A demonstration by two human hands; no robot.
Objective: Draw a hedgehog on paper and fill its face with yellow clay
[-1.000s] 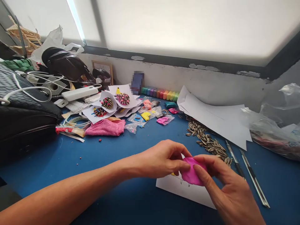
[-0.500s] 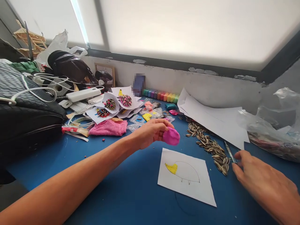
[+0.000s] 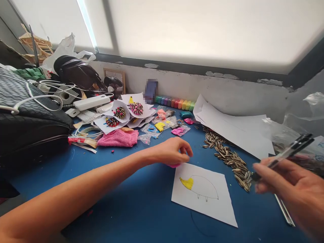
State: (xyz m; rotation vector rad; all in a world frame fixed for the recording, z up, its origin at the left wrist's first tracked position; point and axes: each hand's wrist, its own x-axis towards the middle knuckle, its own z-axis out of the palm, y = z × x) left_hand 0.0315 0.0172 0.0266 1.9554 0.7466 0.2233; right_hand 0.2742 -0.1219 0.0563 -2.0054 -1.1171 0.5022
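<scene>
My left hand (image 3: 174, 150) is palm down with curled fingers above the top left corner of a small sheet of paper (image 3: 207, 214). A flat piece of pink clay (image 3: 174, 165) peeks out beneath it, mostly hidden by the hand. The sheet carries a line drawing of a rounded animal, its pointed head filled with yellow clay (image 3: 187, 183). On the right, my right hand (image 3: 286, 182) grips a clear pen (image 3: 287, 152) with black ends, slightly blurred. Striped sunflower seeds (image 3: 230, 160) lie in a long pile between the paper and that hand.
Larger white sheets (image 3: 227, 126) and a plastic bag (image 3: 306, 118) sit at the back right. Opened clay packets (image 3: 164, 125), seed-covered animal pictures (image 3: 118, 113) and a pink cloth (image 3: 118, 138) lie behind my left arm. A black bag (image 3: 32, 125) stands left. A silver stick (image 3: 285, 211) lies near my right hand.
My right hand has lifted the pen off the table beside the seeds. My left hand has turned palm down and lowered towards the paper's corner, covering most of the pink clay.
</scene>
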